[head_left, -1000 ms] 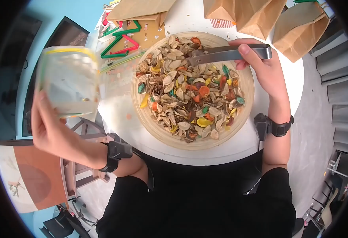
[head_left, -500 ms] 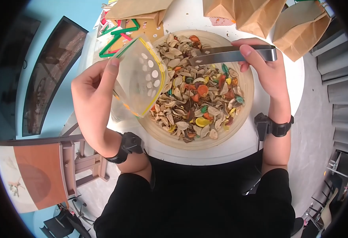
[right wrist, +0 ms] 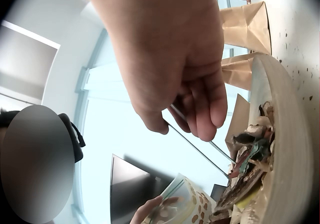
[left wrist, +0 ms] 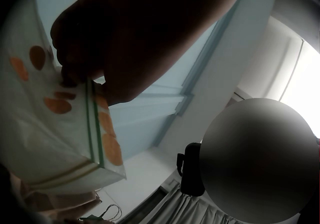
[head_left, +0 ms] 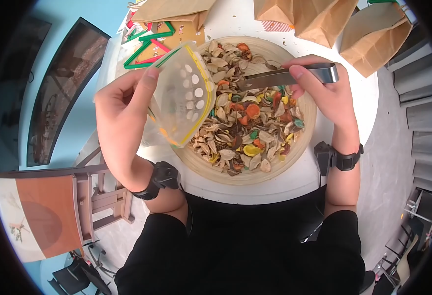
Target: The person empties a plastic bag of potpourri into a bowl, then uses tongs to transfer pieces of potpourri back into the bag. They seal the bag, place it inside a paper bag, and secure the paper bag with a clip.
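Observation:
At the left edge of a round pale bowl (head_left: 238, 180), my left hand (head_left: 122, 115) pinches the edge of a clear zip bag (head_left: 174, 98) between thumb and fingers. The bag has white dots and a yellow strip along one side; in the left wrist view the dots on the bag (left wrist: 55, 139) look orange. My right hand (head_left: 326, 96) grips metal tongs (head_left: 270, 78), whose tips reach in among the potpourri (head_left: 240, 132) of dried petals and coloured pieces. In the right wrist view the two tong arms (right wrist: 200, 151) come close together at the potpourri.
Brown paper bags (head_left: 373, 37) stand along the back of the white table (head_left: 368, 113). Green and red clip strips (head_left: 152, 37) lie at the back left beside a tan sheet with small marks. Dark crumbs are scattered near the bowl.
My left hand has brought the zip bag from the far left over to the bowl's left edge, then slightly further right. The tongs' tips have shifted slightly right and down among the petals.

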A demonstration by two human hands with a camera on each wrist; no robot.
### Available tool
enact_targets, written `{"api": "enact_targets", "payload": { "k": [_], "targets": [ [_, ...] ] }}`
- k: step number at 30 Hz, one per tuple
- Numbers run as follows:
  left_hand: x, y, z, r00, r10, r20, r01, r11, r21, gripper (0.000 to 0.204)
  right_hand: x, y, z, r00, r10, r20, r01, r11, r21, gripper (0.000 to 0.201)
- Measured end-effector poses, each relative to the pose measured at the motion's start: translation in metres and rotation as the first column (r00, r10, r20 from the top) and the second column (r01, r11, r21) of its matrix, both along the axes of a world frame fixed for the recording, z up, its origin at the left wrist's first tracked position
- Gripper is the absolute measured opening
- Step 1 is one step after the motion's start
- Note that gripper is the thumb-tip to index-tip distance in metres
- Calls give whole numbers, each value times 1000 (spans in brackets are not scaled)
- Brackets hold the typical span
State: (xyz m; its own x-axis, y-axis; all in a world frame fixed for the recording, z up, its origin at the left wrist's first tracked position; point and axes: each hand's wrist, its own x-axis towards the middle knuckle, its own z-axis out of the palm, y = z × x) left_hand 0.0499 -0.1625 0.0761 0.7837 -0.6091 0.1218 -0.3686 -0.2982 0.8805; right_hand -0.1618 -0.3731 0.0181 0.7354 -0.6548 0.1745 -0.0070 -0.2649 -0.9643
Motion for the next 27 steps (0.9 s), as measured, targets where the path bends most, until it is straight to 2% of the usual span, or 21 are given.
{"api": "enact_targets", "payload": {
  "k": [8,11,12,15,17,19,20,23,24,27],
  "targets": [
    [-1,-3,-3,1000,13,2,-13,1000,-11,25,1,3,12,950,-152,271,127,986,108,22],
    [-1,-3,-3,1000,18,-3,-18,1000,-23,25,3,20,26,916,-118,383,73,989,132,23],
    [1,-2,-3,1000,14,-6,-14,999,-33,25,8,28,28,905,-123,407,87,991,106,26],
    [6,5,-2,999,31,16,-30,996,-84,26,15,47,36,907,0,422,32,997,-68,25],
    [14,16,-1,993,98,65,-87,984,-154,26,17,53,48,845,-42,532,67,997,-27,30],
    [22,31,6,967,246,66,-219,936,-274,26,13,39,57,912,-16,409,128,960,-248,54],
    [25,39,9,945,322,58,-286,899,-332,26,16,40,60,897,-66,437,150,976,-161,46],
    [34,62,16,855,514,60,-430,769,-473,25,50,56,67,975,-87,202,144,948,-285,33],
    [31,69,21,835,546,73,-469,774,-426,26,62,62,69,994,-44,100,71,957,-282,21],
    [33,77,21,838,541,64,-447,750,-488,26,98,71,58,996,87,29,-62,872,-486,27]
  ]
}}
